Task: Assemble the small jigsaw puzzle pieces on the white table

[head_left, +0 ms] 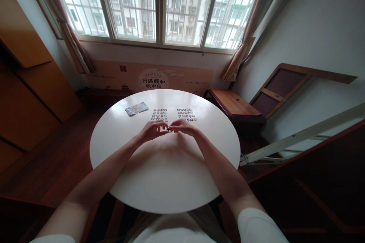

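Left hand (152,130), right hand (184,125) — fingertips (172,128) inward

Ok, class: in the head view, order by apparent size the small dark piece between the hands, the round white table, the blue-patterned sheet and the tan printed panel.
1. Round white table
2. Tan printed panel, partly hidden
3. Blue-patterned sheet
4. Small dark piece, smallest by far

The hands (154,130) partly hide the dark piece (168,129) between them, its outline too small to tell.
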A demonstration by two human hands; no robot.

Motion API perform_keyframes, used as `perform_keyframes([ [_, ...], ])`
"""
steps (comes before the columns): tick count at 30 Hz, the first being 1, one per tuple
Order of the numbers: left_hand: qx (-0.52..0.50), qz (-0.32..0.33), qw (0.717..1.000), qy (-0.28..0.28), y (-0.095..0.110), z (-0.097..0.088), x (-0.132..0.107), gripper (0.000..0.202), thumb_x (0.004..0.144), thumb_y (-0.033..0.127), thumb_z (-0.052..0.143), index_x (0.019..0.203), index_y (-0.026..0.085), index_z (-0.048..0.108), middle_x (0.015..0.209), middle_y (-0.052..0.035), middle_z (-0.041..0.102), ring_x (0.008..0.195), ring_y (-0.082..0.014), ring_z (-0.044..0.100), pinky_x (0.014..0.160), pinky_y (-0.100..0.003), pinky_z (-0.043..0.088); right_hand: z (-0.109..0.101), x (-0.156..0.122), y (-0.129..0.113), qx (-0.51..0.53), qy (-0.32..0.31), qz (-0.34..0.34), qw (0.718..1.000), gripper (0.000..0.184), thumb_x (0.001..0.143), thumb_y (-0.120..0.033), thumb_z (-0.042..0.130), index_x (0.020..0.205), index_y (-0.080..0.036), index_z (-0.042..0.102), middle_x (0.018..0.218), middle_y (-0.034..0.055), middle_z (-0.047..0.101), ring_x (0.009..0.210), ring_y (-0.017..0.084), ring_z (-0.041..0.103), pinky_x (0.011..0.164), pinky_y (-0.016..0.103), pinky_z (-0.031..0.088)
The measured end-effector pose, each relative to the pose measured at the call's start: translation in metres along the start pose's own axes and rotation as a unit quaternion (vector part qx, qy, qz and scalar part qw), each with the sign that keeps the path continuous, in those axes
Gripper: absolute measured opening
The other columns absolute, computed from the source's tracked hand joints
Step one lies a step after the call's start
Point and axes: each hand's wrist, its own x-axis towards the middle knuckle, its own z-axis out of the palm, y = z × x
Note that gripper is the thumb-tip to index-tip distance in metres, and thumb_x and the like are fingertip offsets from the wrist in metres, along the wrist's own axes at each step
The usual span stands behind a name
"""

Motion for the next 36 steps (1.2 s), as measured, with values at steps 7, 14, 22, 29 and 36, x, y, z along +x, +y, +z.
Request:
perform_keyframes([
  [7, 0.005, 0.004, 1.000, -0.003, 0.0001, 0.0001, -0.0001, 0.024, 0.087, 0.043, 0.060, 0.089, 0.021, 0.068, 0.084, -0.0004, 0.067, 0.059, -0.0085, 0.057, 0.061, -0.021, 0.045, 0.0009, 0.0004, 0.0026, 0.008, -0.011, 0.002, 1.000, 0.036, 0.072, -0.046, 0.072, 0.080, -0.011, 0.073, 0.067, 0.0045, 0.065, 0.063, 0.012, 0.056, 0.059, 0.024, 0.043],
  [14, 0.011, 0.006, 1.000, -0.012, -0.0023, 0.0026, -0.0005, 0.020, 0.086, 0.038, 0.058, 0.092, 0.021, 0.067, 0.086, 0.0000, 0.067, 0.057, -0.0082, 0.057, 0.062, -0.022, 0.045, 0.0007, 0.0009, 0.0038, 0.007, -0.011, 0.003, 1.000, 0.039, 0.071, -0.048, 0.073, 0.080, -0.010, 0.073, 0.067, 0.0049, 0.065, 0.063, 0.013, 0.057, 0.060, 0.025, 0.043],
  [22, 0.012, -0.005, 0.999, -0.029, 0.0022, 0.0000, -0.0003, 0.018, 0.085, 0.037, 0.057, 0.092, 0.022, 0.065, 0.087, 0.0009, 0.067, 0.058, -0.0088, 0.057, 0.062, -0.022, 0.045, 0.0001, 0.0005, 0.0051, 0.010, -0.025, 0.020, 0.999, 0.040, 0.070, -0.049, 0.074, 0.081, -0.011, 0.072, 0.067, 0.0039, 0.064, 0.064, 0.013, 0.057, 0.059, 0.025, 0.043],
  [29, 0.008, -0.013, 0.999, -0.038, -0.0020, 0.0008, -0.0015, 0.026, 0.082, 0.044, 0.062, 0.096, 0.023, 0.063, 0.090, 0.0008, 0.066, 0.060, -0.0096, 0.058, 0.064, -0.024, 0.046, 0.0003, 0.0002, 0.0045, 0.005, -0.025, 0.018, 1.000, 0.040, 0.070, -0.049, 0.074, 0.081, -0.011, 0.072, 0.065, 0.0036, 0.063, 0.064, 0.013, 0.056, 0.060, 0.024, 0.043],
  [36, 0.008, -0.004, 1.000, -0.026, 0.0013, 0.0011, -0.0009, 0.015, 0.084, 0.035, 0.059, 0.090, 0.022, 0.063, 0.088, 0.0014, 0.066, 0.059, -0.0085, 0.058, 0.063, -0.022, 0.045, 0.0016, -0.0012, -0.0004, 0.014, -0.036, 0.019, 0.999, 0.040, 0.069, -0.049, 0.076, 0.080, -0.011, 0.073, 0.067, 0.0045, 0.065, 0.065, 0.013, 0.057, 0.061, 0.025, 0.044],
])
